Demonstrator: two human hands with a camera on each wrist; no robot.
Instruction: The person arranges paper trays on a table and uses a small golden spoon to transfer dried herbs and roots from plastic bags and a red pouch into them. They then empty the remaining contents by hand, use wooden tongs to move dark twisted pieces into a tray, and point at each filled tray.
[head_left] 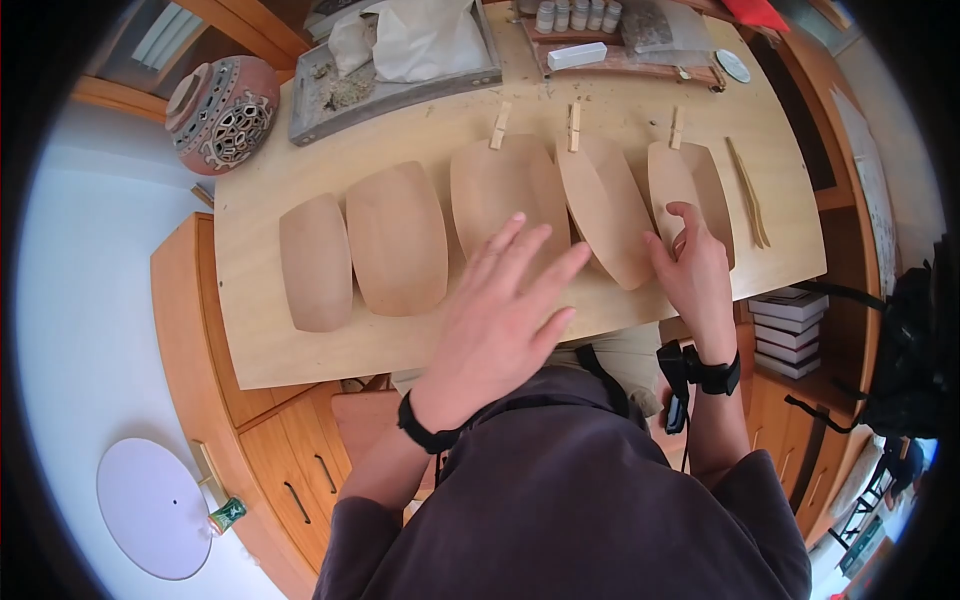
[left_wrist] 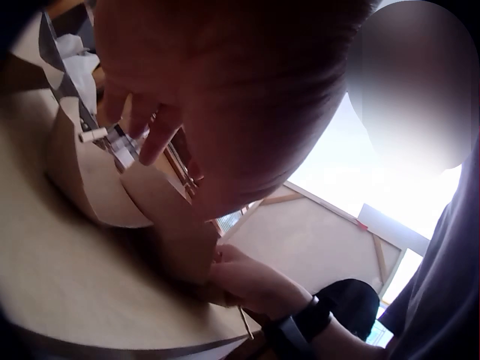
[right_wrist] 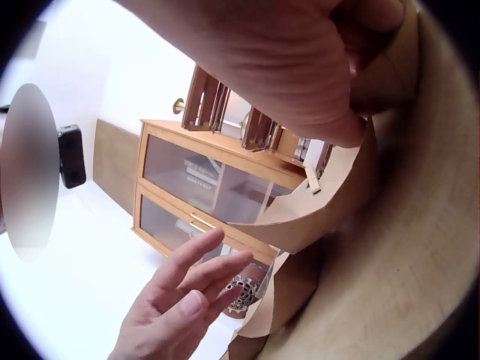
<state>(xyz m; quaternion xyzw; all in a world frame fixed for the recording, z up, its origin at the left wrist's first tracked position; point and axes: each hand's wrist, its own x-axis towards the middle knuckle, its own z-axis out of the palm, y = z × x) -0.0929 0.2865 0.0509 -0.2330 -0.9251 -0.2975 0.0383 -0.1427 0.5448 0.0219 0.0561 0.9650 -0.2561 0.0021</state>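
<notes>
Several brown paper trays with curved sides lie in a row on the wooden table (head_left: 262,352). Wooden clothespins (head_left: 574,127) clip the far ends of the three rightmost. My left hand (head_left: 503,300) is spread above the near part of the middle tray (head_left: 500,185), holding nothing. At the right end, my right hand (head_left: 693,272) grips the near left wall of the last tray (head_left: 672,172), index finger bent over the inside. Its thumb lies against the edge of the neighbouring tray (head_left: 608,205). The palm hides part of this grip in the right wrist view.
Bamboo tweezers (head_left: 748,195) lie right of the row. A grey tray (head_left: 395,100) with white bags stands at the back left, beside a patterned pot (head_left: 225,115). Small jars (head_left: 578,15) and a white box (head_left: 577,55) sit at the back. Boxes (head_left: 790,330) are stacked below right.
</notes>
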